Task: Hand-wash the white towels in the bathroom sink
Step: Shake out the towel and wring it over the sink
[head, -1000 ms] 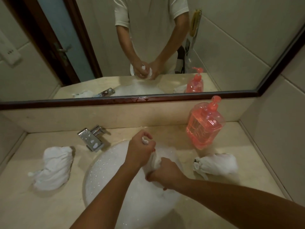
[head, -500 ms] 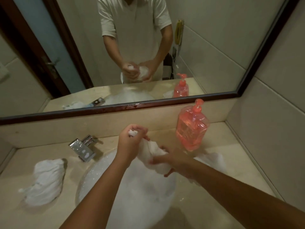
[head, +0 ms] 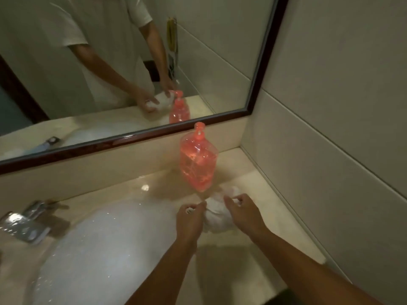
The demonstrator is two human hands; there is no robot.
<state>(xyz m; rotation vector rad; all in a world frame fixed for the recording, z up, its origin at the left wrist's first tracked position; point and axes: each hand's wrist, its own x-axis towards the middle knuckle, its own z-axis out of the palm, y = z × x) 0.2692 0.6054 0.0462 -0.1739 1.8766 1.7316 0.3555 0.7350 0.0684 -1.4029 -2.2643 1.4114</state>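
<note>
Beige stone counter runs below the mirror, and the pink soap bottle stands upright on it. Just in front of that bottle you hold a bunched white towel between both hands. Your left hand pinches its left end, and your right hand curls its fingers over the right side. You cannot tell whether the towel touches the counter. Left of the bottle lies the foam-filled sink, and farther left the faucet.

place: bathroom | evidence: framed mirror, foamy sink, faucet, soap dispenser, tiled walls
</note>
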